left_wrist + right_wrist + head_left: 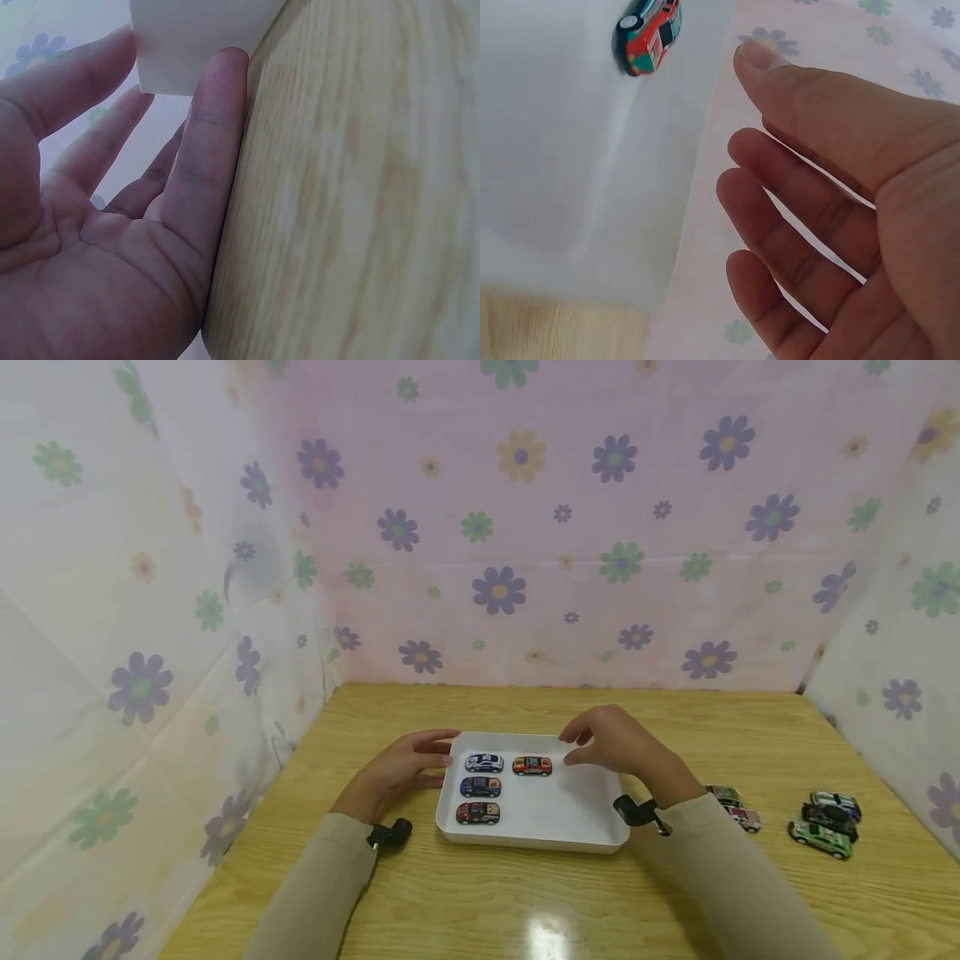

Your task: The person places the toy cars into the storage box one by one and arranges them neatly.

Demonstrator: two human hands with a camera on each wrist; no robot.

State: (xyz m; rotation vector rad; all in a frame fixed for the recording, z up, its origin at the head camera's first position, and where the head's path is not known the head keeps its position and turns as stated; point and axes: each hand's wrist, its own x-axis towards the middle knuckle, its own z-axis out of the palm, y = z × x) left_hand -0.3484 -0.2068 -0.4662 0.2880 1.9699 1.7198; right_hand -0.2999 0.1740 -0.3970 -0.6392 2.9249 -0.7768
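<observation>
A white tray (551, 814) stands on the wooden table with several toy cars in it. On its left side are a white toy car (484, 763), a blue toy car (480, 787) and a red toy car (477, 813), stacked in a column. Right of the white one sits an orange toy car (532, 766), also seen in the right wrist view. My left hand (401, 768) touches the tray's left wall with extended fingers (217, 97). Over the tray's right part hovers my right hand (618, 743), fingers loosely bent and holding nothing, just right of the orange car.
On the table (525, 893) at the right, a green toy car (821, 839) lies beside a black toy car (829, 817) and another car. Two more, including a red-and-white toy car (742, 817), are partly hidden behind my right forearm. Flowered cloth (525, 527) encloses the table's back and sides.
</observation>
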